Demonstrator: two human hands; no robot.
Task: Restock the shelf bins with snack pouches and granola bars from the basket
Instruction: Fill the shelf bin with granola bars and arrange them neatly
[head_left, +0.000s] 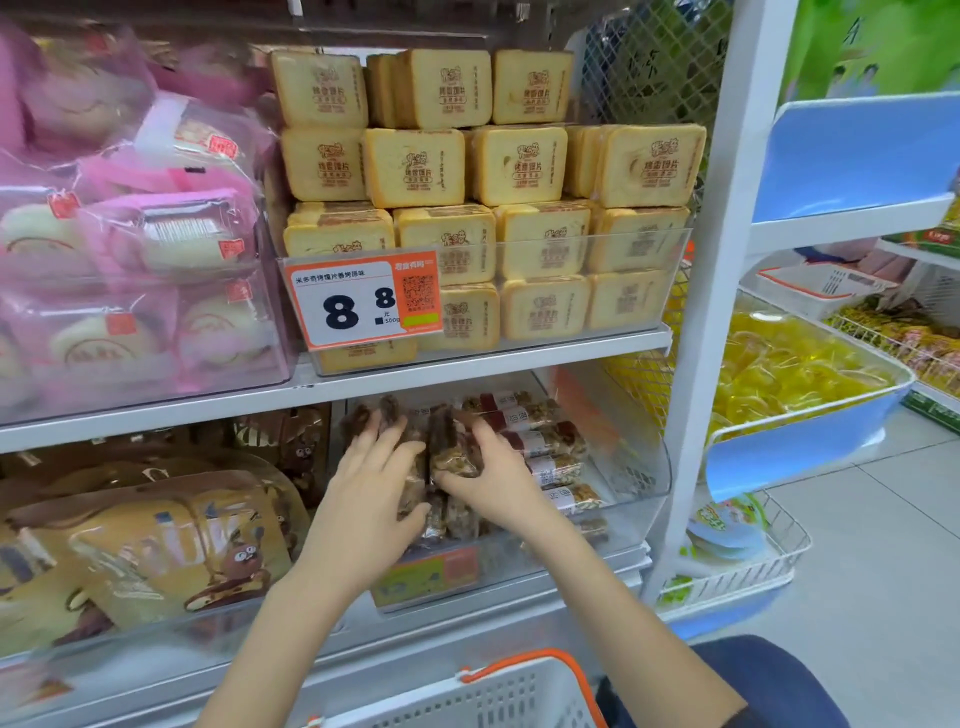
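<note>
Both hands are inside the clear bin (631, 467) on the lower shelf, working the granola bars (545, 447). Left hand (374, 470): fingers spread and laid flat over the dark bars at the bin's left side, pressing rather than holding; its grip is open and takes nothing. Right hand (496, 480): fingers and thumb curled round one bar (451, 452), a clear-wrapped nut-and-fruit bar standing on end between the two hands, so this grip is pinching that bar near its lower half. More bars lie stacked flat to the right, labels facing out. White basket (498, 699) with orange handle sits at the bottom edge, just below the forearms; its contents are not visible. Snack pouches (156, 545) fill the neighbouring bin to the left, untouched. Upper shelf carries toast packs (519, 166) behind a price tag (363, 301), not part of this step. Handling judgement: bars look light and fairly stiff, but the film wrap is glossy and likely slippery, and pressed nut clusters may crumble if squeezed or bent. Best hold is across the long sides near mid-length, not by the crimped wrapper ends. Judged step: seating the held bar against its neighbours while the flat hand keeps the row from toppling. Risk: bars sliding forward over the low front wall
</note>
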